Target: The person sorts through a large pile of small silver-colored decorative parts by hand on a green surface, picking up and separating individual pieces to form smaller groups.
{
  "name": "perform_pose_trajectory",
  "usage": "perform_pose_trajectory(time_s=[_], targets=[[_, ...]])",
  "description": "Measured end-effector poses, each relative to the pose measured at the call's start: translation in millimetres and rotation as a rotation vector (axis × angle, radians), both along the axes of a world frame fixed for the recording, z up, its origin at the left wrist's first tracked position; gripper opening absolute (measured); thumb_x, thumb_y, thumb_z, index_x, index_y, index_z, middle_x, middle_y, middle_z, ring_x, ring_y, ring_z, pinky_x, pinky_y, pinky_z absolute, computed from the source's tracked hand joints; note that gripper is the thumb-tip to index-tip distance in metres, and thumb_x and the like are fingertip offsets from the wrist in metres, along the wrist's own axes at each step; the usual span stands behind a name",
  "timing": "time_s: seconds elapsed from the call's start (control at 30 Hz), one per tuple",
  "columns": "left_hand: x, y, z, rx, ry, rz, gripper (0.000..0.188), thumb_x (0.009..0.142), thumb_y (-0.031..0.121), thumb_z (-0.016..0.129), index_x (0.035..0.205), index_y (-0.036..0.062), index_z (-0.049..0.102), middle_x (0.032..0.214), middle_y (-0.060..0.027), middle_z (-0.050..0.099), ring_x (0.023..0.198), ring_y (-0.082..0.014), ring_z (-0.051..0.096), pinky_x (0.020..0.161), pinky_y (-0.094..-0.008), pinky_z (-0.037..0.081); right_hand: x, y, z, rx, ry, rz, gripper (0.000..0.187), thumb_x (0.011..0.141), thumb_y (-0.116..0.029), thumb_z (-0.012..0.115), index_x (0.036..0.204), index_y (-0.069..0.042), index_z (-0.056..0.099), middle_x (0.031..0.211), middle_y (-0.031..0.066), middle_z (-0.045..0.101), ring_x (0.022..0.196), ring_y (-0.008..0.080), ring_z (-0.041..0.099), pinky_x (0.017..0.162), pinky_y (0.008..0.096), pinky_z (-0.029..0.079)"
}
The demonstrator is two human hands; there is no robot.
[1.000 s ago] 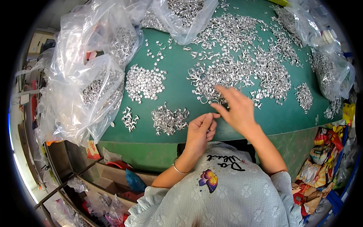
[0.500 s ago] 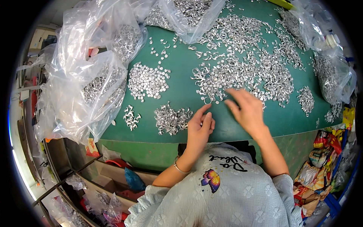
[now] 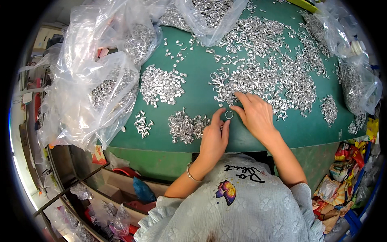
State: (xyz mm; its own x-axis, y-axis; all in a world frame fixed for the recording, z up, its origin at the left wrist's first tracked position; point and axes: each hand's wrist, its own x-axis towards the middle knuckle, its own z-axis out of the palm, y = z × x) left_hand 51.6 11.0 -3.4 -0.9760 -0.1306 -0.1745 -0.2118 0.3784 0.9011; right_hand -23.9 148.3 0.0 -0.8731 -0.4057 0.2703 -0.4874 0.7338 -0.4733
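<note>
A large spread of small silvery metal pieces [image 3: 258, 78], curved ones and flower-shaped ones, lies in front of my hands. My right hand [image 3: 254, 117] reaches to its near edge, thumb and forefinger apart with no piece visible between them. My left hand [image 3: 213, 139] is partly curled, and a tiny shiny bit shows between its thumb and fingers, too small to name. A plain metal ring [image 3: 229, 115] lies on the green tabletop [image 3: 197, 86] between both hands. Left of my left hand sits a heap of curved metal pieces [image 3: 186, 126].
Flower-shaped pieces [image 3: 162, 85] form a pile at the left, with a smaller curved-piece cluster [image 3: 143, 124] nearer. Clear plastic bags [image 3: 76, 101] of metal parts crowd the left side. Another bag [image 3: 354, 86] stands at the right beside a small pile [image 3: 328, 109].
The ring has come away from the spread and now lies between my hands. My right hand has shifted slightly left; my left thumb has moved apart from the forefinger. The view has shifted slightly.
</note>
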Motion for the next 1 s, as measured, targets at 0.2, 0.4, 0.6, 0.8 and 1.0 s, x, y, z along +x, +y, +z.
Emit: perform_pose_trajectory(time_s=[0.2, 0.4, 0.6, 0.8, 1.0], targets=[[-7.3, -8.4, 3.7, -0.165, 0.067, -0.031, 0.024, 0.088, 0.006, 0.055, 0.111, 0.0037, 0.055, 0.060, -0.0123, 0.057, 0.047, -0.0182, 0.053, 0.047, -0.0290, 0.040, 5.0, 23.9, 9.5, 0.077, -0.162, -0.046, 0.014, 0.076, -0.016, 0.067, 0.086, -0.009, 0.061, 0.072, 0.0065, 0.058, 0.067, 0.0265, 0.060, 0.055, 0.0393, 0.046], [-29.7, 1.6, 6.7, -0.394, 0.084, -0.033, 0.016, 0.085, 0.013, 0.059, 0.101, 0.0076, 0.058, 0.063, -0.0134, 0.061, 0.052, -0.0327, 0.058, 0.047, -0.0399, 0.044, 0.9, 8.0, 0.8, -0.012, -0.116, -0.007, 0.013, 0.077, -0.013, 0.065, 0.088, -0.008, 0.060, 0.078, 0.0083, 0.062, 0.067, 0.0291, 0.060, 0.057, 0.0391, 0.048], [-19.2, -4.6, 0.1, -0.364, 0.122, -0.036, 0.011, 0.085, 0.013, 0.060, 0.095, 0.0078, 0.058, 0.061, -0.0110, 0.060, 0.049, -0.0292, 0.058, 0.044, -0.0381, 0.042, 6.5, 33.3, 10.6, -0.027, -0.246, -0.143, 0.009, 0.077, -0.008, 0.064, 0.086, -0.007, 0.061, 0.068, 0.0114, 0.059, 0.062, 0.0302, 0.059, 0.055, 0.0390, 0.045], [-19.4, -0.7, 1.5, -0.374, 0.087, -0.011, 0.013, 0.082, 0.012, 0.064, 0.094, 0.0065, 0.060, 0.058, -0.0094, 0.058, 0.047, -0.0251, 0.056, 0.044, -0.0347, 0.040, 6.4, 30.6, 16.5, 0.040, -0.317, -0.088, 0.015, 0.076, -0.006, 0.064, 0.091, -0.007, 0.060, 0.075, 0.0104, 0.060, 0.065, 0.0287, 0.059, 0.058, 0.0389, 0.045], [-18.1, 2.3, -1.0, -0.384, 0.063, -0.057, 0.017, 0.080, 0.017, 0.066, 0.094, 0.0094, 0.061, 0.066, -0.0075, 0.062, 0.052, -0.0250, 0.059, 0.046, -0.0358, 0.044, -0.6, 21.6, 20.7, -0.158, -0.268, -0.050, 0.016, 0.074, -0.002, 0.061, 0.089, -0.007, 0.061, 0.078, 0.0098, 0.056, 0.067, 0.0280, 0.058, 0.058, 0.0399, 0.045]])
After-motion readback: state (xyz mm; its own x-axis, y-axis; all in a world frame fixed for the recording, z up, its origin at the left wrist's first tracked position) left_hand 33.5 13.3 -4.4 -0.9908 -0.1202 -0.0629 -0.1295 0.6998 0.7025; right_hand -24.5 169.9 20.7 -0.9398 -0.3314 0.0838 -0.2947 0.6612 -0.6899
